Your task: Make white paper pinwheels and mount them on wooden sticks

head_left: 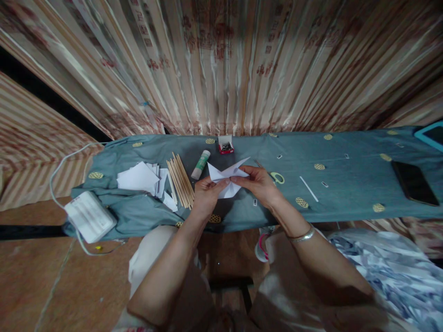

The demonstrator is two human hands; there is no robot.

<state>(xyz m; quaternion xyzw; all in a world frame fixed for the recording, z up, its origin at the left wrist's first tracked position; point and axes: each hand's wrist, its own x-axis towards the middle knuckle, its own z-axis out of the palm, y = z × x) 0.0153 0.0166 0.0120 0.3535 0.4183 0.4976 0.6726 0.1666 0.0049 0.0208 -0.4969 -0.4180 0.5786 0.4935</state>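
Over the tabletop [353, 184], between near and far edges, holding folded paper [224, 173] clamped in the grip of left hand [206, 191] and right hand [260, 183]. Probably light, easily creased; best pinched gently at centre.

Dim, soft light came from a source out of view. The white paper [223, 174] between left hand [206, 185] and right hand [260, 181] looked brightest; a bracelet [304, 235] glinted behind the latter. Beyond both, pale sheen streaked the curtain [221, 74], darkening far right. Below them, the floor [230, 258] lay shadowed. Fine detail was soft, with wide-angle stretching outward.
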